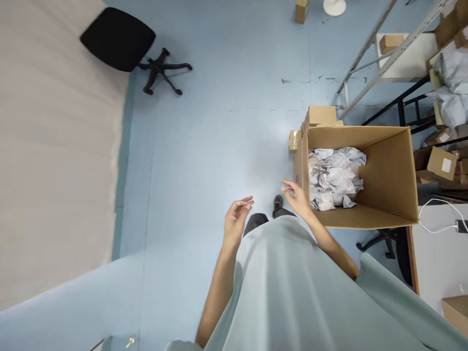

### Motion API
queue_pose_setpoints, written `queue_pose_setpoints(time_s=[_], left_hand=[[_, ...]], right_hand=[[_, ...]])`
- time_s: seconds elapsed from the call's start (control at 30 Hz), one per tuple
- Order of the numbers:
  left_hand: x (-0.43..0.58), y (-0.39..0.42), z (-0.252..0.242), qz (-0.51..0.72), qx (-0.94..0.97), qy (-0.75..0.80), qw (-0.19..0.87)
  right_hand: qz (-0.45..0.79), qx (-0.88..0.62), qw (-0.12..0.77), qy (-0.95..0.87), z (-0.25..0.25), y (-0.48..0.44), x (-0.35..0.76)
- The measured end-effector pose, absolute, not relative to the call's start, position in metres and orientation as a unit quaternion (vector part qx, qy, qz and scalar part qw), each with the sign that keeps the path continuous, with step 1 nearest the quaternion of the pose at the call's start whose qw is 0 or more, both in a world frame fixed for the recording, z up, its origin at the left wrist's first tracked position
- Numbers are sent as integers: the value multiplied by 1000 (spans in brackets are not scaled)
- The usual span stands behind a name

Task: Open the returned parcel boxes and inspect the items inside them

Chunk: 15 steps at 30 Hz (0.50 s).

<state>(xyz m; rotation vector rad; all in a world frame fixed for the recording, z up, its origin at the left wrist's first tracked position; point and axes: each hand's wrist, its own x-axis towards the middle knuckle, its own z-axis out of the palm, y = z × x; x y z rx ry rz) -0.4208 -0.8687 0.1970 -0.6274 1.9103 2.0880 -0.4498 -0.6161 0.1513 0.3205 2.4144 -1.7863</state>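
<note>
My left hand [237,220] is over the floor in front of my body, its fingers bent but apart, with nothing in it. To its right, my right hand [295,197] is held beside the left wall of a large open cardboard box [391,175], thumb and fingers apart and empty. Inside that box lie several crumpled white and grey plastic packages [338,178]. Small cardboard boxes [321,115] sit against its far left corner.
A black swivel chair [119,39] stands at the upper left beside a pale cloth-like surface [54,146]. A metal frame [387,63] and shelves with parcels are at the upper right. A white table [438,258] is at the lower right.
</note>
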Motion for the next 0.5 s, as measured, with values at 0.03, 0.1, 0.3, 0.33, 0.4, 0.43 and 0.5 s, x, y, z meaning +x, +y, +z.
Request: queue_pose_setpoints(time_s=[0.03,0.1,0.3,0.33,0.4,0.43,0.5], left_hand=[[-445,-874,197,713,-211,656,127],[-491,-881,195,710,-208,657,145],[-635,-890,170,702,-154,655,233],[-661,-890,166,699,-138,655,250],[-714,-892,160,692,-108,654,285],[-742,-892,158,688,-94,653,303],[-799,-895,158,678,-66,652,333]], right_hand=[[-592,106,58,797,155,-622,-469],[-594,112,55,795,160,-632,-503],[-592,177,31,786,154,-646,-597],[-592,196,23,782,151,-646,-612],[-590,242,3,771,148,-647,-642],[-588,268,-8,763,147,-647,-657],[-584,320,-29,745,147,-651,-684]])
